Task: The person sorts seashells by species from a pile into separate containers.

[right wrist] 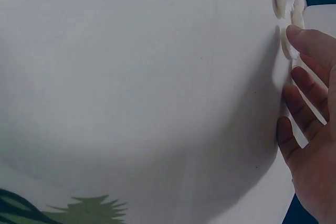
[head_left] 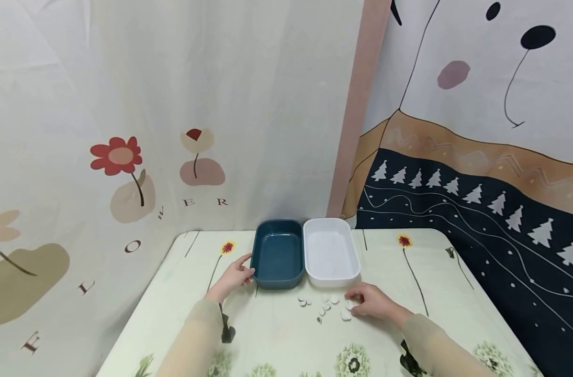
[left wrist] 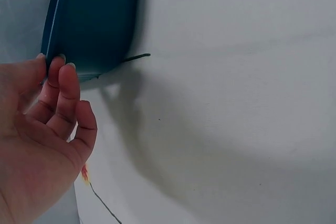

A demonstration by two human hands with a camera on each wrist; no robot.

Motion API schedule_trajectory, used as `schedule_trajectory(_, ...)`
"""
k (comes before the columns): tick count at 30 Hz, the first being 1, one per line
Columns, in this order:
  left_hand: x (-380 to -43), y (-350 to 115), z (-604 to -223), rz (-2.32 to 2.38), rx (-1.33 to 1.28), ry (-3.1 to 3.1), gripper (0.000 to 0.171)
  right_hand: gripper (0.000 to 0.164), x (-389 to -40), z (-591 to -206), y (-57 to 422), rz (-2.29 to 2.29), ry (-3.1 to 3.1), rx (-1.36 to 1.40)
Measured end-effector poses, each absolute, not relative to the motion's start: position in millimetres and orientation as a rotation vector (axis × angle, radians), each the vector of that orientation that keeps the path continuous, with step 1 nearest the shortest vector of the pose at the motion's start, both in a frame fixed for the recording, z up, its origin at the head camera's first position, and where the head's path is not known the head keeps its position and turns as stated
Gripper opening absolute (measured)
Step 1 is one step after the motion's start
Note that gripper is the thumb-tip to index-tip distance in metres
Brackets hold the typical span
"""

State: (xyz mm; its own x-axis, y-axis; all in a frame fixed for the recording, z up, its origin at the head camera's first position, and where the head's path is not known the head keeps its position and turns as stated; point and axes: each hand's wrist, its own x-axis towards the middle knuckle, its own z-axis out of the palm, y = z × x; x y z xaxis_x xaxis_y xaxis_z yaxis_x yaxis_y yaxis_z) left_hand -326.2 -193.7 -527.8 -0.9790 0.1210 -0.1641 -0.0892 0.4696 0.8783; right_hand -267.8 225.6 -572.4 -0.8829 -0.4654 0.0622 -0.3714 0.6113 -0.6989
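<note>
At the left of the table's middle, my left hand (head_left: 236, 275) holds the near left corner of a deep blue rectangular dish (head_left: 278, 284). In the left wrist view the thumb is on one side of the dish's rim (left wrist: 52, 24) and the fingertips on the other. My right hand (head_left: 373, 302) is low at the tabletop, its thumb and forefinger round a small white shell (right wrist: 286, 44). Other small white shells (head_left: 345, 315) lie scattered to its left. The right hand's remaining fingers are spread and slightly bent.
A white rectangular dish (head_left: 330, 281) stands right beside the blue one, near the table's back edge. A pale flowered cloth (head_left: 277, 335) covers the table. Printed curtains (head_left: 267, 104) hang behind and at both sides.
</note>
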Motion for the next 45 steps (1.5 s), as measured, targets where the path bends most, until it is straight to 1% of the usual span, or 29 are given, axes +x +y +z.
schedule_trajectory(17, -329, -193, -527, 1.5, 0.018, 2.522, 0.056, 0.027, -268, -574, 223, -1.089, 2.748, -0.723)
schedule_trajectory(24, -327, -192, -527, 1.496, 0.015, 2.521, 0.057, 0.028, -267, -574, 223, -1.106, 2.754, -0.702)
schedule_trajectory(36, -327, -194, -528, 1.506, 0.019, 2.517, 0.057, 0.029, -266, -560, 223, -1.108, 2.688, -0.695)
schedule_trajectory(45, -328, -194, -529, 1.508, 0.012, 2.505, 0.057, 0.027, -270, -543, 224, -1.096, 2.744, -0.774)
